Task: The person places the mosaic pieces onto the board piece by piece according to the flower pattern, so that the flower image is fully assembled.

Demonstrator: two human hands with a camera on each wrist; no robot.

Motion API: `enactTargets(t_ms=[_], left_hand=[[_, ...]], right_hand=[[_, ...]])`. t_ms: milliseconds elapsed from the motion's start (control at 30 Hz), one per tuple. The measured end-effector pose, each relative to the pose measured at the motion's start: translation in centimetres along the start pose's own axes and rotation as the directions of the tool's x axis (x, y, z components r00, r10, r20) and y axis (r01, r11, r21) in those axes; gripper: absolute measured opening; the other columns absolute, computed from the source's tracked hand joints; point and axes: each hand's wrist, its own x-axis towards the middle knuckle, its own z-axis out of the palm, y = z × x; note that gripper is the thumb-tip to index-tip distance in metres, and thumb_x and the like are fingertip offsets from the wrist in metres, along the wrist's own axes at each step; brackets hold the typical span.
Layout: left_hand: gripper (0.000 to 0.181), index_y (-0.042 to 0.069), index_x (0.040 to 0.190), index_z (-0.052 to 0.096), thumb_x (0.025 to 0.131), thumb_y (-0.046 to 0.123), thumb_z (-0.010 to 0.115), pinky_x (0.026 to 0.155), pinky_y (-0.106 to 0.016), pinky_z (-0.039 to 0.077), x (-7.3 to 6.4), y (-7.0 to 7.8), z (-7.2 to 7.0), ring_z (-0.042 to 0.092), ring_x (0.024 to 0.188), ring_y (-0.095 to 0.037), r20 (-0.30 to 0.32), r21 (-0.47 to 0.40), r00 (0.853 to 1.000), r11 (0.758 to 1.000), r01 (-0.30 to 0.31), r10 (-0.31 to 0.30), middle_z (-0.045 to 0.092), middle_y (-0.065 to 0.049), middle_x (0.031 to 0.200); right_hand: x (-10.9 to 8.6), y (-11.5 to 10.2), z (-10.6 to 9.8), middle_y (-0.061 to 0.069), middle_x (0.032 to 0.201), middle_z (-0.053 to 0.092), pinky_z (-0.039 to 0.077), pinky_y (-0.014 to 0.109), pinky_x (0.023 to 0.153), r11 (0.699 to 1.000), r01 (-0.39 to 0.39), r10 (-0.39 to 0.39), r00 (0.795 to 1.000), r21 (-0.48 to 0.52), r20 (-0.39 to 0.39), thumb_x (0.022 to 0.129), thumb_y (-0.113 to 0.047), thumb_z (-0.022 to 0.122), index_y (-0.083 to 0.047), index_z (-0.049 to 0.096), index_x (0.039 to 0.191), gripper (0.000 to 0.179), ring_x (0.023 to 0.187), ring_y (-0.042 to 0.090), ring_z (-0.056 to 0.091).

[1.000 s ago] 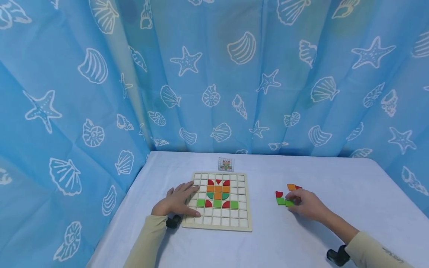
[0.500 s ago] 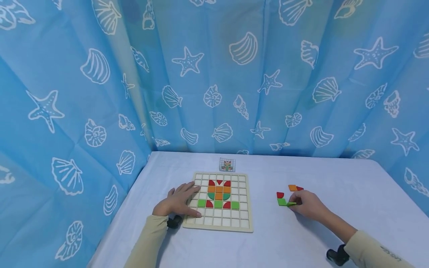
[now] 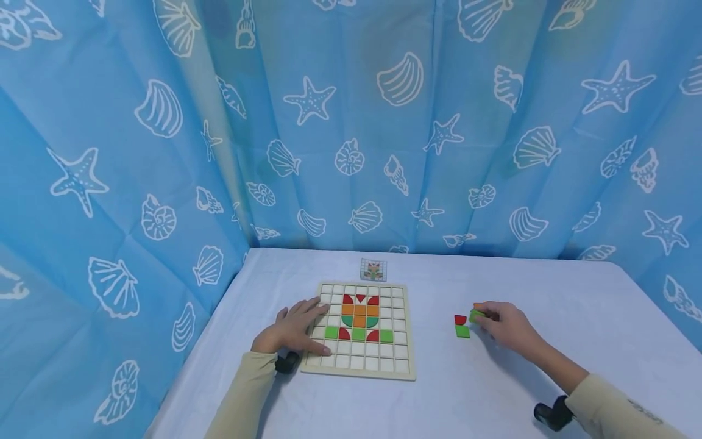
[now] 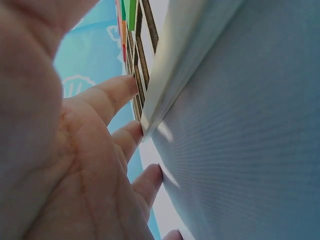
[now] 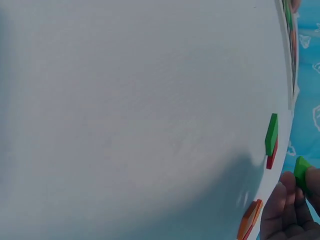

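In the head view my left hand [image 3: 293,329] lies spread on the left edge of a wooden grid board [image 3: 359,369]. Its fingertips [image 4: 131,87] touch the board's rim and cells in the left wrist view. Red, orange and green tiles form a pattern in the board's middle. To the right of the board, my right hand [image 3: 507,326] pinches a green square tile [image 5: 301,172] between thumb and fingers, raised off the table. Just left of that hand lie a red quarter-round tile [image 3: 460,319] and another green square tile [image 3: 463,331]. An orange tile [image 5: 248,220] is partly hidden behind the hand.
A small pattern card [image 3: 373,269] lies behind the board on the white-covered table [image 3: 433,390]. A blue shell-print curtain [image 3: 351,122] hangs behind and along the left side. Dark wrist cameras [image 3: 554,414] show beside the sleeves.
My right hand has picked up the green square tile from beside the other green one and lifted it. The left hand keeps its place on the board.
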Motion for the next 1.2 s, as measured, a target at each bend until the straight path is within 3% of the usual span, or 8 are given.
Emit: enactTargets(t_ms=[133, 267, 500, 700, 967, 1200], left_hand=[[0.102, 0.026, 0.154, 0.036, 0.069, 0.059, 0.083, 0.118, -0.068, 0.012, 0.0, 0.0, -0.1, 0.018, 0.151, -0.034, -0.001, -0.008, 1.0, 1.0, 0.007, -0.007, 0.024, -0.004, 0.164], [0.102, 0.026, 0.153, 0.036, 0.069, 0.059, 0.083, 0.117, -0.068, 0.012, -0.1, 0.1, -0.1, 0.018, 0.151, -0.035, 0.004, -0.009, 1.0, 1.0, 0.003, -0.003, 0.024, -0.005, 0.164], [0.101, 0.025, 0.153, 0.037, 0.069, 0.058, 0.083, 0.117, -0.069, 0.012, -0.2, 0.1, -0.1, 0.018, 0.151, -0.035, -0.002, -0.011, 1.0, 1.0, -0.006, 0.006, 0.024, -0.005, 0.164], [0.102, 0.026, 0.153, 0.037, 0.068, 0.058, 0.083, 0.117, -0.069, 0.012, 0.0, 0.1, 0.2, 0.018, 0.151, -0.035, -0.004, -0.015, 1.0, 1.0, 0.0, 0.0, 0.024, -0.005, 0.164], [0.103, 0.027, 0.154, 0.035, 0.068, 0.059, 0.082, 0.118, -0.068, 0.012, 0.0, 0.0, 0.2, 0.018, 0.151, -0.034, 0.004, -0.018, 1.0, 1.0, 0.013, -0.013, 0.024, -0.004, 0.164], [0.103, 0.027, 0.155, 0.034, 0.069, 0.059, 0.082, 0.118, -0.068, 0.011, 0.1, -0.2, 0.2, 0.017, 0.151, -0.034, 0.008, -0.003, 1.0, 1.0, 0.014, -0.014, 0.022, -0.004, 0.165]], right_hand=[[0.3, -0.6, 0.2, 0.012, 0.101, 0.069, 0.053, 0.026, 0.063, 0.999, 0.012, -0.011, 1.0, 0.045, -0.023, 0.096, -0.015, 0.062, -0.002, 0.064, 0.125, 0.032, 0.082, 0.021, 0.059], [0.6, -1.3, 0.8, 0.014, 0.106, 0.069, 0.056, 0.027, 0.068, 0.997, -0.007, 0.009, 1.0, 0.074, -0.028, 0.097, -0.014, 0.06, -0.001, 0.063, 0.124, 0.03, 0.086, 0.02, 0.062], [1.8, -3.2, 1.7, 0.012, 0.103, 0.069, 0.055, 0.028, 0.07, 0.994, -0.004, 0.008, 0.999, 0.106, -0.043, 0.096, -0.017, 0.061, 0.0, 0.065, 0.119, 0.029, 0.087, 0.021, 0.061], [2.9, -5.1, 3.4, 0.009, 0.098, 0.068, 0.053, 0.024, 0.068, 0.993, 0.019, -0.01, 0.997, 0.118, -0.079, 0.091, -0.019, 0.07, -0.004, 0.067, 0.113, 0.026, 0.084, 0.02, 0.059], [3.7, -7.9, 6.6, 0.005, 0.092, 0.067, 0.053, 0.026, 0.067, 0.982, 0.02, -0.013, 0.999, 0.187, -0.039, 0.089, -0.018, 0.072, -0.006, 0.069, 0.108, 0.022, 0.078, 0.018, 0.058], [3.8, -10.2, 8.7, 0.003, 0.091, 0.067, 0.052, 0.025, 0.068, 0.975, 0.047, -0.047, 0.999, 0.216, -0.005, 0.089, -0.013, 0.071, -0.007, 0.071, 0.105, 0.017, 0.083, 0.016, 0.058]])
